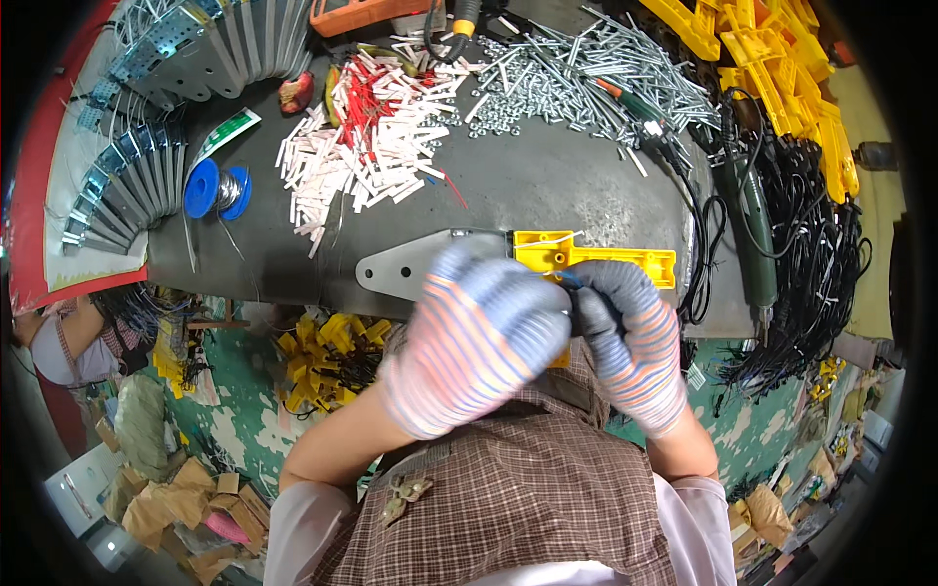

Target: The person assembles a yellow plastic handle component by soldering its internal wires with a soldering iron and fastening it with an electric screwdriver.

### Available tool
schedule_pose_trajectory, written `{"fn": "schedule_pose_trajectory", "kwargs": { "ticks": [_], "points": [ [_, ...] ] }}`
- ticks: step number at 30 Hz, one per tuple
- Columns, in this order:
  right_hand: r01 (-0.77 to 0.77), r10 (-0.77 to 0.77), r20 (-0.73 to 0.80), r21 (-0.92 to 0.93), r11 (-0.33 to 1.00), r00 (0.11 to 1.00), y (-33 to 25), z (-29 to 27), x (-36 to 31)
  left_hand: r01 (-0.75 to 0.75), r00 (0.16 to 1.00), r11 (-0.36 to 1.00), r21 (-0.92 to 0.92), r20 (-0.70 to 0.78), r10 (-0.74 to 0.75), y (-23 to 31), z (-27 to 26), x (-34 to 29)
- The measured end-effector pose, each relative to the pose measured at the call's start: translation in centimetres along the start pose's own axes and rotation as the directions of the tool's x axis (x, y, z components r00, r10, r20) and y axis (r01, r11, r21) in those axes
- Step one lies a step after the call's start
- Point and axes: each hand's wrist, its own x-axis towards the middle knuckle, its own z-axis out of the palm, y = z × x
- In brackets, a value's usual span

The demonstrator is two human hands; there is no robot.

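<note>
Both hands wear striped knit gloves and meet at the table's near edge. My left hand (479,337) is smeared by motion, its fingers curled together; what they hold is hidden. My right hand (630,327) is closed, thumb and fingers pinched on a thin blue wire (565,278) beside the left fingertips. Just behind the hands lies a yellow plastic housing (611,257), open on top, with a white wire (552,239) across it. A flat grey metal plate (401,271) with holes and a rounded tip extends left from it, partly covered by my left hand.
White sleeves with red wires (362,137) lie in a heap, beside piled screws and nuts (596,83). A blue solder spool (217,189) and metal plates (137,186) are at left. At right are a green tool (750,225), black cables (811,234) and yellow housings (772,68).
</note>
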Motion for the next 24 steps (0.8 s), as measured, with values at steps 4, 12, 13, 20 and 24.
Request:
{"fn": "schedule_pose_trajectory", "kwargs": {
  "ticks": [4, 12, 13, 20, 24],
  "points": [
    [-0.077, 0.098, -0.139, 0.149, 0.986, 0.985, 0.2, 0.3, 0.0, 0.014, 0.999, 1.0, -0.006, 0.047, -0.014, -1.4, -1.3, 1.4],
    [-0.132, 0.193, -0.123, 0.386, 0.913, 0.973, 0.4, -0.3, -0.8, 0.226, 0.94, 0.83, 0.51, 0.109, -0.323, -12.6, -2.7, 4.3],
    [-0.13, 0.192, -0.127, 0.387, 0.913, 0.973, 0.6, -0.4, -1.0, 0.222, 0.941, 0.83, 0.511, 0.11, -0.319, -12.8, -2.8, 4.6],
    [-0.085, 0.17, -0.242, 0.326, 0.942, 0.955, 0.2, 0.1, -0.7, 0.418, 0.898, 0.892, 0.174, 0.068, -0.434, -13.2, -2.9, 4.4],
    [-0.087, 0.148, -0.227, 0.26, 0.962, 0.963, 0.3, 0.3, -0.5, 0.574, 0.797, 0.759, -0.308, -0.005, -0.604, -12.2, -2.4, 2.7]
  ]
}}
